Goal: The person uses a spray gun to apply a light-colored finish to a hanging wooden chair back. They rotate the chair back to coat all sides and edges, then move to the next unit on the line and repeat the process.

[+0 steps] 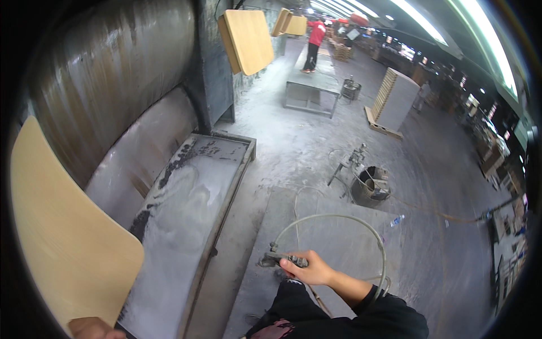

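Observation:
In my right hand (310, 269) is a spray gun (276, 259), fingers wrapped round its grip, with its nozzle end to the left. A pale hose (361, 220) loops up from the gun and back toward my forearm. On the far left stands a large, pale wooden panel (68, 226) with rounded corners, upright and tilted in view. My left hand (93, 327) is at the panel's lower edge, cut off by the picture's rim; its fingers are mostly hidden, so its grip does not show. The gun is well apart from the panel.
A powder-covered metal trough (186, 209) runs before a stained metal booth wall (113, 56). Smaller wooden panels (248, 42) hang beyond. A pump with a bucket (370, 186), a bottle (397, 220) and a stack of boards (392, 99) stand rightward. A person in red (315, 42) stands on a far platform.

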Available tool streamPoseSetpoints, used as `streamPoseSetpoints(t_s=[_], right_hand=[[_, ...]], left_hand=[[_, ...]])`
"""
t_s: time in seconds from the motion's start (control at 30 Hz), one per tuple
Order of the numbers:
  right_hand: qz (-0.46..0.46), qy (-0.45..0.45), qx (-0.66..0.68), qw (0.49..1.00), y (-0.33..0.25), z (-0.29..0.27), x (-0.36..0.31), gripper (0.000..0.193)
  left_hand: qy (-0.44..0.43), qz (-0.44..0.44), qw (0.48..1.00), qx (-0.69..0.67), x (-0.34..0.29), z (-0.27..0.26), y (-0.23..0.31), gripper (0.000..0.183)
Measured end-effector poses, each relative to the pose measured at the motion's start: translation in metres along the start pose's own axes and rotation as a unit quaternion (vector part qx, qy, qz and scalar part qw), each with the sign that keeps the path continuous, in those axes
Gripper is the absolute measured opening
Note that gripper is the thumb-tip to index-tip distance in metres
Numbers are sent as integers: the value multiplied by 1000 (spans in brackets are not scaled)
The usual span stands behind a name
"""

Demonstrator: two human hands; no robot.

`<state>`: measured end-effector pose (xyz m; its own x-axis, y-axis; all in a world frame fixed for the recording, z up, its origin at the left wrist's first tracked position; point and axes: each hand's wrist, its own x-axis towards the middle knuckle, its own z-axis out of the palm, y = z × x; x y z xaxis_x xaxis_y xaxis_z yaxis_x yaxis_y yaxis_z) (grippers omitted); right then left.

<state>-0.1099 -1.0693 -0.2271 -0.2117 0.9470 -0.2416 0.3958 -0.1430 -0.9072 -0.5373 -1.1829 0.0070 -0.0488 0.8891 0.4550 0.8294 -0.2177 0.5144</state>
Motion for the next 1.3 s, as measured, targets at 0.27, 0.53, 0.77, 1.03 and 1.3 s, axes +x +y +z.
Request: streamPoseSetpoints(t_s=[0.27, 0.53, 0.77, 1.03, 1.3], right_hand=[[45, 57, 235, 969, 38, -76, 192, 57], [174, 75, 311, 931, 150, -98, 352, 63], [318, -41, 358, 877, 263, -19, 363, 68], [481, -335, 406, 701, 304, 170, 268, 67], [512, -485, 625, 335, 252, 295, 231, 102]], left_hand=[[86, -238, 854, -455, -69, 375, -5, 32], [-453, -161, 745, -463, 18, 629, 81, 32], [-469, -300, 550, -623, -60, 740, 85, 32], [-427, -448, 470, -630, -209, 743, 35, 33], [-385, -527, 484, -583, -255, 664, -27, 34]])
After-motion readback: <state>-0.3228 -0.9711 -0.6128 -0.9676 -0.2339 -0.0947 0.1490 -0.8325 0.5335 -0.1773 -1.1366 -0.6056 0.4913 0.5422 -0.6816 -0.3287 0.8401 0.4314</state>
